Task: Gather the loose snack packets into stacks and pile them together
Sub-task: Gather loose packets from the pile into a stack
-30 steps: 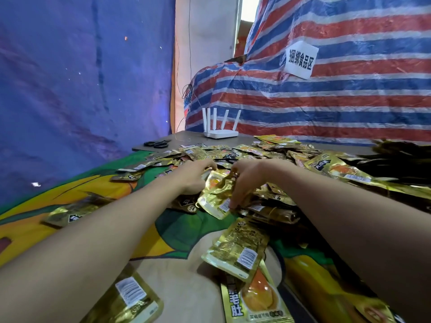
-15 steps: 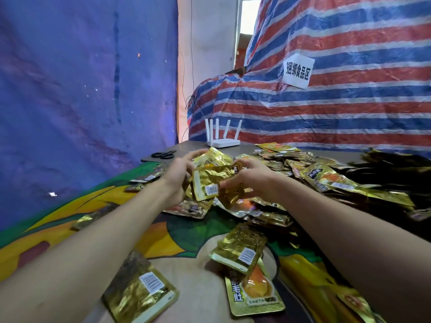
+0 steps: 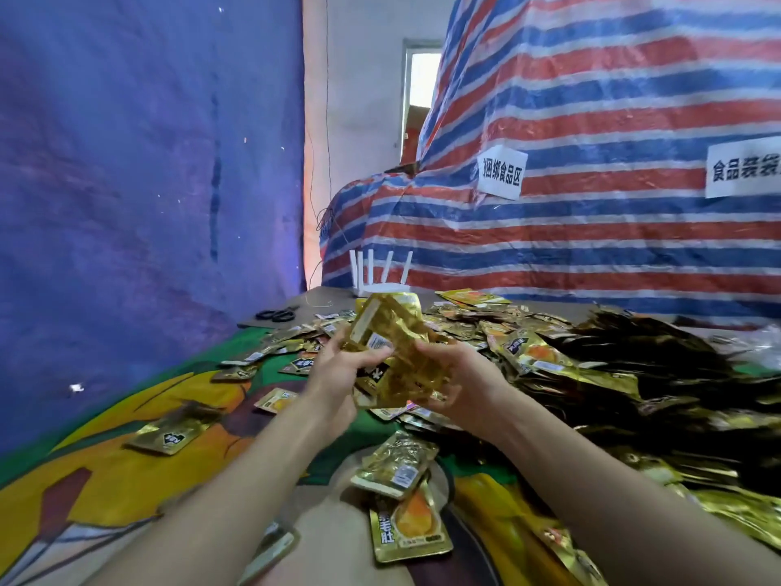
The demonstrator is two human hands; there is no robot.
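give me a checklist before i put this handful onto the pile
1. Grip: left hand and right hand both hold the bunch of packets: ok.
2. Bunch squared up: packets splay at odd angles: not ok.
3. Bunch lifted off the cloth: ok.
4. Flat spot on the big pile at right: blurred, cannot tell.
5. All loose packets gathered: many lie scattered on the cloth: not ok.
6. Path clear of scissors: they lie at the far edge: ok.

The snack packets are gold. The tarp is striped red, blue and white. The table cloth shows green and yellow
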